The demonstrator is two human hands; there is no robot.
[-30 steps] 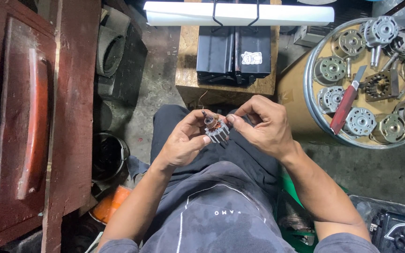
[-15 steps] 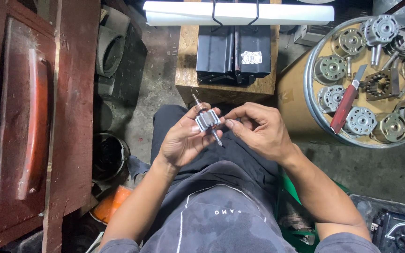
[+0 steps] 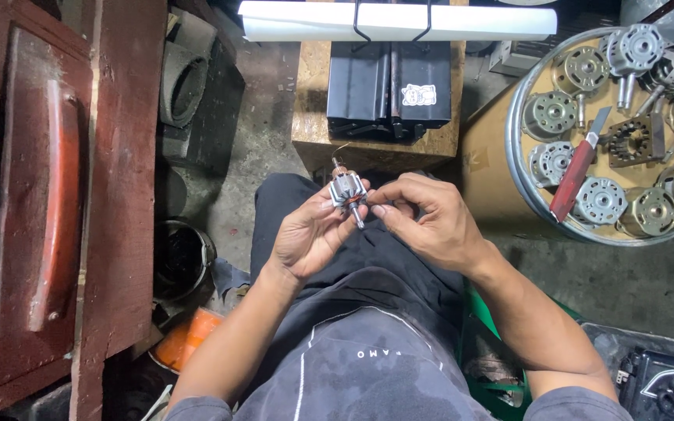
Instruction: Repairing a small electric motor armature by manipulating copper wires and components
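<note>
Crowding the far right of the scene was a round metal tray [image 3: 518, 168] loaded with small electric motors [image 3: 549, 115], a red-handled utility knife [image 3: 576, 170] lying slantwise among them and a dark stator frame [image 3: 632, 140] just beside its blade. Straight ahead, beyond the person's knees, stood a wooden block [image 3: 313, 101] carrying a black metal box [image 3: 390, 90], and a white tube [image 3: 399, 21] lay across the far edge under a wire handle. A dark red wooden door panel [image 3: 48, 210] filled the left side, with dark pipe fittings [image 3: 189, 86] next to it on the concrete floor. Nearer, a black bucket [image 3: 183, 257] and something orange [image 3: 185, 343] sat low on the left, and a green stool edge [image 3: 477, 327] showed under the right arm. Nothing lay between the camera and the hands.

Above the lap, close to the wooden block, a small motor armature [image 3: 348, 189] was held between both hands. It looked grey and ribbed round its laminated core, with coppery windings at the far end, a thin loose wire curling away from that end, and a short steel shaft pointing down toward the person. The left hand [image 3: 311, 234] cradled it, thumb and fingers closed on the core. The right hand [image 3: 431, 222] pinched at the shaft end with its fingertips [image 3: 377, 209], the other fingers curled.
</note>
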